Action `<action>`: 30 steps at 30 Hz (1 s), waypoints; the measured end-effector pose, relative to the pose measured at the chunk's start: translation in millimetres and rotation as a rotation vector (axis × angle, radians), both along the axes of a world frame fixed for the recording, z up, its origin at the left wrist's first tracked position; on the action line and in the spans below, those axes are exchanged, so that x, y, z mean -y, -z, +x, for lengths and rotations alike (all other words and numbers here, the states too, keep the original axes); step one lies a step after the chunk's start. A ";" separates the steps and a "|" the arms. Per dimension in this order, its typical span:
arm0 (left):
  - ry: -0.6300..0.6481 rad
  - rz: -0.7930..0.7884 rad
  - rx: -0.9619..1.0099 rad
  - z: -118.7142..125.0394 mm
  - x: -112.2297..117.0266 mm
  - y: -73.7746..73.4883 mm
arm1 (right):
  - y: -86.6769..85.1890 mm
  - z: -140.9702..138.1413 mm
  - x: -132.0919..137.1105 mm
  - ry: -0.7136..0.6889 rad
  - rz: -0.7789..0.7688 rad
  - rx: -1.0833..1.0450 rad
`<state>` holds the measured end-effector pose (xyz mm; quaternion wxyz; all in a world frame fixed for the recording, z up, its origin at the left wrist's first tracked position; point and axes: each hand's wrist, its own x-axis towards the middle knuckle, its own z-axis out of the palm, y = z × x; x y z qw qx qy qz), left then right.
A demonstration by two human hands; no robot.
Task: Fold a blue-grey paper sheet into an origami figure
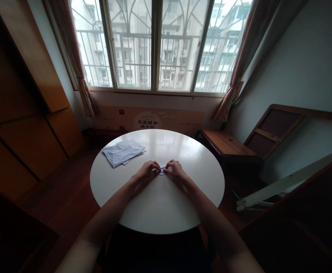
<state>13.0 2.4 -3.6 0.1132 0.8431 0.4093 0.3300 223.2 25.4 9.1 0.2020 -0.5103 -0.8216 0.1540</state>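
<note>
A small piece of folded paper [162, 173] lies at the middle of the round white table [160, 212], between my two hands. My left hand [149, 169] pinches its left side with thumb and forefinger. On the right side, my right hand [175, 168] pinches the paper in the same way. The fingers of both hands cover much of the paper, so its full shape is hidden. To the left of my hands rests a stack of creased paper sheets [123, 152], apart from them.
A low wooden bench [227, 142] stands beyond the table at the right, near a leaning wooden frame [271, 131]. Orange cabinets [31, 146] line the left side. A printed banner [171, 115] runs along the wall below the barred window [154, 49].
</note>
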 end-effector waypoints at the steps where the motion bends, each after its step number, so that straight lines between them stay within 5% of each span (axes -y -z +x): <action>1: 0.004 0.000 -0.003 -0.5 -0.6 0.3 | -0.4 0.1 0.0 0.003 -0.006 0.001; 14: -0.004 -0.061 -0.087 -2.7 1.5 -4.1 | -8.1 3.2 2.2 0.002 -0.089 0.007; 30: 0.034 -0.102 -0.155 -7.9 2.5 -9.4 | -11.2 12.1 4.5 -0.172 -0.036 -0.026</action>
